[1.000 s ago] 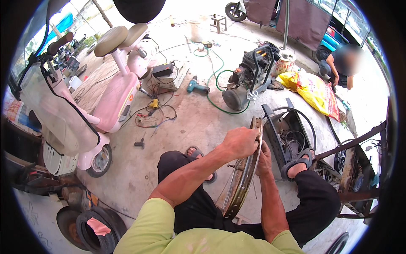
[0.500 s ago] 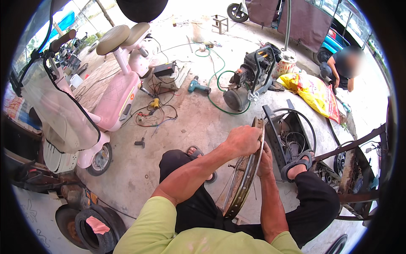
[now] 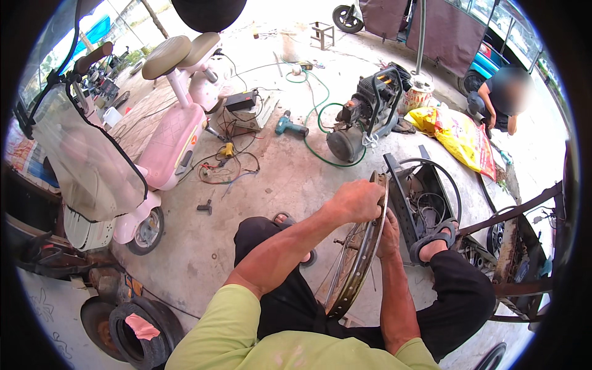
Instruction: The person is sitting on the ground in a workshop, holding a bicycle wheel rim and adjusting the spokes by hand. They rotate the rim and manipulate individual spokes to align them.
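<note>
Here both hands, left hand [image 3: 356, 200] and right hand [image 3: 388, 226], grip the wheel rim [image 3: 361, 256].

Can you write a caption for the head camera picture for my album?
Both hands, left hand and right hand, grip a bare spoked wheel rim upright.

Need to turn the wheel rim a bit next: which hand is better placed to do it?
Probably the left hand: it grips the top edge of the wheel rim in the open. The right hand sits behind the rim, steadying it.

One rim [image 3: 361, 246], one scooter [image 3: 154, 154] — perhaps two tyres [image 3: 132, 333].
</note>
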